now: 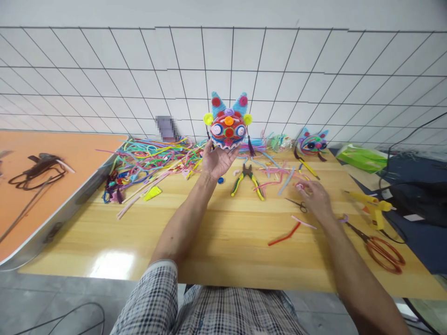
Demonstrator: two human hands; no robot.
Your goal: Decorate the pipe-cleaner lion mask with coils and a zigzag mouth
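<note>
My left hand [217, 162] holds up a red and blue lion-head craft [228, 124] of pipe cleaners, gripping it from below. It has blue ears, yellow discs at the sides, big round eyes and dark tassels. Low over the table at the right, my right hand [317, 197] pinches a small pink piece [299, 186] between its fingertips; the exact kind is unclear. Close beside that hand lie small scissors [301, 206], a pink strip [303, 222] and a bent red pipe cleaner [284, 236]. Pliers [247, 179] with yellow-green handles rest between my two arms.
Many coloured pipe cleaners [150, 156] are heaped at the back left. A second lion head [312, 143] stands at the back right, near a yellow utility knife [309, 168]. A yellow glue gun [375, 207] and orange-handled scissors [384, 253] lie beyond my right arm.
</note>
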